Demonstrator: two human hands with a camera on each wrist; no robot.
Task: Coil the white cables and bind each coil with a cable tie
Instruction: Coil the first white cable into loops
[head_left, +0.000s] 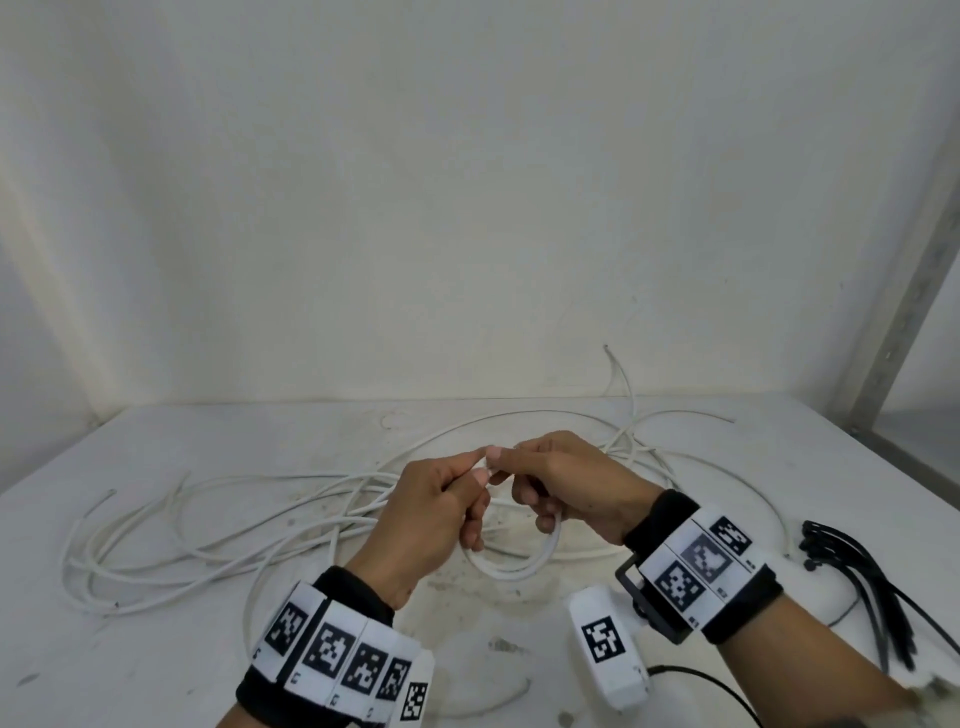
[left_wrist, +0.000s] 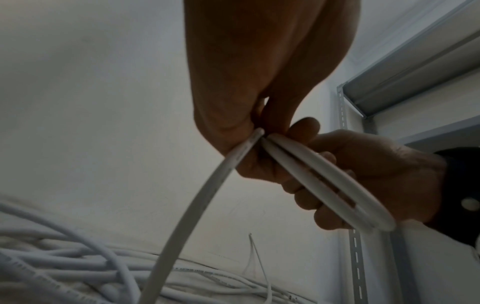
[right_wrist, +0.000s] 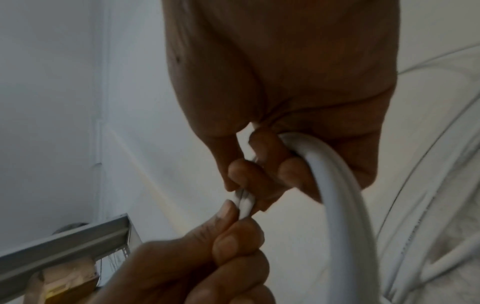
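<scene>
Both hands meet above the middle of the table. My right hand (head_left: 509, 475) grips a small coil of white cable (head_left: 511, 564) that hangs below it, and its loops (left_wrist: 324, 181) pass through the curled fingers (right_wrist: 259, 170). My left hand (head_left: 483, 464) pinches the same cable between thumb and forefinger, right against the right fingertips (right_wrist: 244, 203). From that pinch a strand (left_wrist: 202, 205) runs down to the table. Loose white cables (head_left: 156, 535) sprawl over the left and middle of the table. A bunch of black cable ties (head_left: 857, 577) lies at the right.
The white table (head_left: 130, 665) ends at a white wall behind. A metal shelf upright (head_left: 909, 312) stands at the far right. More cable loops (head_left: 649, 441) lie behind the hands, with one end (head_left: 618, 369) sticking up against the wall.
</scene>
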